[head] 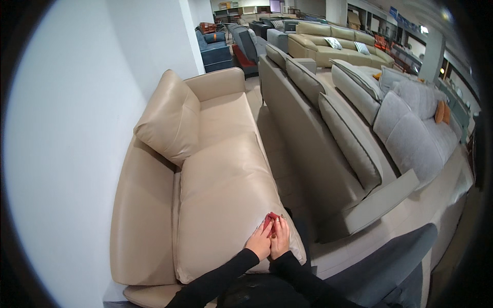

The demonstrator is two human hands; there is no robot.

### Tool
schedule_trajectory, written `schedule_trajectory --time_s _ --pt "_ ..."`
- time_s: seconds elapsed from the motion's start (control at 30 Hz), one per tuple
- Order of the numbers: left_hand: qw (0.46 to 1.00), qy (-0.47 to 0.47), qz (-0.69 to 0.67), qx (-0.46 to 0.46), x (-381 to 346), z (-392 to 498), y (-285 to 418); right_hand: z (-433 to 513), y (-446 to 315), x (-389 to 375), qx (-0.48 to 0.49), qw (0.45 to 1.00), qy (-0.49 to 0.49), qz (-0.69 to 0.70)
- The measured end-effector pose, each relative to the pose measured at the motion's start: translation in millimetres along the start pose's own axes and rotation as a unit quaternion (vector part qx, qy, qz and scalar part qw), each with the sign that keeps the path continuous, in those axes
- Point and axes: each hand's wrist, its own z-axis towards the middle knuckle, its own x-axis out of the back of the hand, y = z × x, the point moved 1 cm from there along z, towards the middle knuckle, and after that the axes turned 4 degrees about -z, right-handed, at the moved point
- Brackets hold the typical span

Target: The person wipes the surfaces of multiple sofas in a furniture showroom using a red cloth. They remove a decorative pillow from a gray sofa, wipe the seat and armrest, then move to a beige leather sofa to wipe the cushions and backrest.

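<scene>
A small folded red cloth is held between my two hands, just over the front edge of a beige leather sofa. From the left, my left hand grips it with bent fingers. My right hand closes on its other side, fingers pointing away from me. My hands nearly touch each other, and they cover most of the cloth. Whether they rest on the seat cushion, I cannot tell. Further along the sofa, a loose beige back cushion leans against the backrest.
A white wall runs behind the sofa. Across a narrow tiled aisle stands the back of a grey-beige sofa. Light grey sofas lie beyond it, and a dark grey upholstered piece is close on my right. More furniture fills the background.
</scene>
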Motion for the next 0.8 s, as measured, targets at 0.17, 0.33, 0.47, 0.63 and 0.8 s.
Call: schedule_trajectory --time_s 0.17,0.33,0.47,0.63,0.8 --pt "0.998 -0.032 0.029 -0.039 16 8 -10 -1 8 -5 0.018 0.999 -0.030 -0.022" --pt "0.999 -0.001 0.042 -0.007 29 33 -31 -4 10 -9 0.027 0.999 -0.040 -0.015" --pt "0.997 0.021 0.041 0.069 27 61 -74 -2 5 -6 0.029 0.998 -0.050 -0.022" --pt "0.973 0.076 -0.021 0.215 34 65 -137 -1 8 -4 0.030 0.998 -0.055 -0.013" --pt "0.917 0.165 -0.113 0.345 37 9 -214 -2 4 -7 0.028 0.997 -0.065 -0.011"
